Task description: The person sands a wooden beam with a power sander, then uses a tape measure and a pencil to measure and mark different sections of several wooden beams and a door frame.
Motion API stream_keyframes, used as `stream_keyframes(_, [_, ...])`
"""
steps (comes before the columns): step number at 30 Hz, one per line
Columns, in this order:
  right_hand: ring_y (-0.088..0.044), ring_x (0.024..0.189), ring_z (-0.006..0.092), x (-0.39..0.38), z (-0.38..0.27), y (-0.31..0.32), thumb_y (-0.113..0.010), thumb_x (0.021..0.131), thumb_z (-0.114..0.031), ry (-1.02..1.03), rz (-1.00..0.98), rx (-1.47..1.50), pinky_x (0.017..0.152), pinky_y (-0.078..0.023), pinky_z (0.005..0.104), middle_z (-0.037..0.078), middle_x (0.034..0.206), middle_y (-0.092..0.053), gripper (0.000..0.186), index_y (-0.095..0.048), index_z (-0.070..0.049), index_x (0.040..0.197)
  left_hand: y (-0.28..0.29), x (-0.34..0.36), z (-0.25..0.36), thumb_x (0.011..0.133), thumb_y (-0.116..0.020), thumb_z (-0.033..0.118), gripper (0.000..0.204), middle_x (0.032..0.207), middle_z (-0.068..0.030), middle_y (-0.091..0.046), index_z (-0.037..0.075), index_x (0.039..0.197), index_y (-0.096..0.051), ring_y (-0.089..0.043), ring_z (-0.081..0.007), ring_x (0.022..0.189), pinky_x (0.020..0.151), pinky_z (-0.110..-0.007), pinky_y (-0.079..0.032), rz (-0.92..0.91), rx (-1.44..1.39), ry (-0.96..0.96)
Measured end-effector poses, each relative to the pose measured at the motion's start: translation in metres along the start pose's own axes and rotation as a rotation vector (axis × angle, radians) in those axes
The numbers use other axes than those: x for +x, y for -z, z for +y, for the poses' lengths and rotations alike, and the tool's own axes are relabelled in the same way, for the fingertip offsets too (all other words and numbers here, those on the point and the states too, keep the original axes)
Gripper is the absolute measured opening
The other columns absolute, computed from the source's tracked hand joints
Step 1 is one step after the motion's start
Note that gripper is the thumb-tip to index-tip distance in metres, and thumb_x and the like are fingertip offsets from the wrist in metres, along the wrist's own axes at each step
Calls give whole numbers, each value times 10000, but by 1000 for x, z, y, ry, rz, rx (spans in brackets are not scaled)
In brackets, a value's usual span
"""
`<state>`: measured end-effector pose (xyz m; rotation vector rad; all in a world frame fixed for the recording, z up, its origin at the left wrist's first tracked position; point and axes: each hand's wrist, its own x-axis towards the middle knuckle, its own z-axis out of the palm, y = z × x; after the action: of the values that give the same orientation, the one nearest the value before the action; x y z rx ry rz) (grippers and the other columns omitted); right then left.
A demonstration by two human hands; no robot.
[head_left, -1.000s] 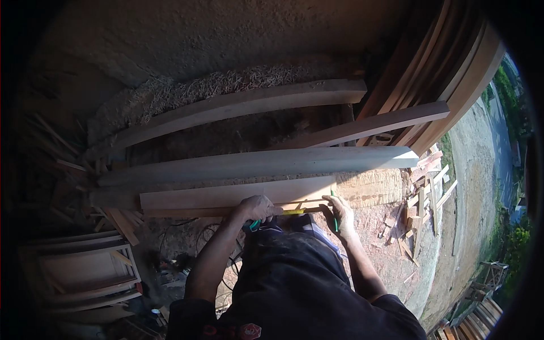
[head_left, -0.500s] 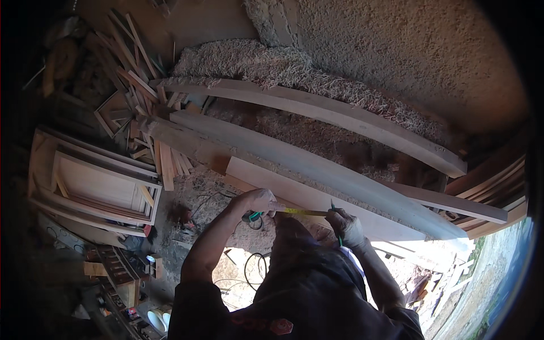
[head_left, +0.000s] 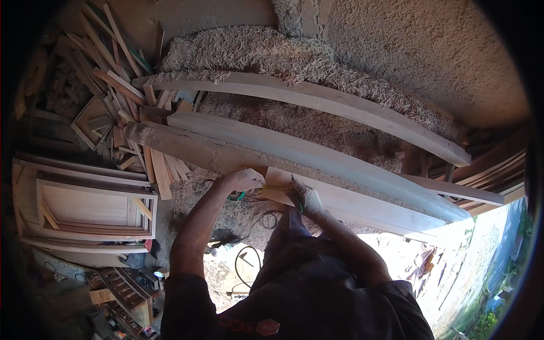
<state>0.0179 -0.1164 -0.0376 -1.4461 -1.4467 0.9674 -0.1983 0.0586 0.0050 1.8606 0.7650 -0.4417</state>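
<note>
My left hand (head_left: 248, 180) is closed around a tape measure, mostly hidden by the fingers, with a green loop (head_left: 240, 196) showing below it. The yellow tape blade (head_left: 275, 187) stretches a short way to the right, over the end of a pale wooden board (head_left: 362, 208). At that end my right hand (head_left: 307, 199) is closed on a thin green pencil (head_left: 298, 203), its fingers close to the blade and the board. Whether the right fingers also touch the blade, I cannot tell.
Behind the board runs a long thick beam (head_left: 317, 161), with a curved beam (head_left: 334, 107) and heaped wood shavings (head_left: 243, 54) beyond. Offcuts (head_left: 161, 167) pile up on the left, near stacked wooden frames (head_left: 85, 204). A dark cable (head_left: 237, 269) loops on the sunlit floor.
Both hands have moved left and slightly away from me, with the tape and pencil, onto the board's left end. The stretch of blade between them looks shorter. My view has shifted too.
</note>
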Motion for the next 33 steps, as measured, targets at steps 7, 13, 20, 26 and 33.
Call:
stream_keyframes(7, [-642, 856, 388, 9, -8, 8, -544, 933, -148, -28, 120, 51, 715, -504, 398, 180, 871, -636, 120, -563, -43, 990, 10, 15, -16, 855, -522, 114, 292, 642, -88, -638, 61, 1084, -695, -589, -160, 582, 576, -337, -483, -18, 18, 27])
stream_keyframes(13, [-650, 866, 361, 23, -7, 6, -507, 975, -310, -306, 148, -32, 739, -508, 386, 206, 946, -640, 297, -595, -55, 1101, 16, 27, -45, 856, -537, 129, 290, 649, -93, -641, 98, 1093, -701, -595, -164, 590, 585, -336, -487, 3, 97, -105])
stream_keyframes(20, [-608, 750, 184, 30, -14, 7, -431, 996, -429, -434, 169, 289, 728, -493, 333, 119, 924, -639, 483, -600, -23, 1196, 15, 24, -34, 872, -542, 128, 265, 676, -85, -651, 94, 1078, -706, -601, -157, 610, 586, -334, -485, 7, 94, -57])
stream_keyframes(26, [-585, 759, 171, 40, -17, 4, -462, 982, -342, -355, 160, 284, 733, -481, 304, 87, 877, -633, 394, -627, -15, 1127, 21, 21, -27, 862, -528, 125, 298, 765, -110, -685, 98, 1110, -691, -618, -179, 651, 630, -351, -503, -67, 25, 36])
stream_keyframes(33, [-601, 825, 137, 47, -3, -10, -569, 927, -222, -314, 90, 348, 779, -486, 298, 57, 879, -663, 229, -642, -19, 1001, 17, 25, -35, 881, -544, 135, 268, 719, -85, -667, 99, 1094, -704, -605, -165, 646, 641, -338, -491, -67, -3, 65])
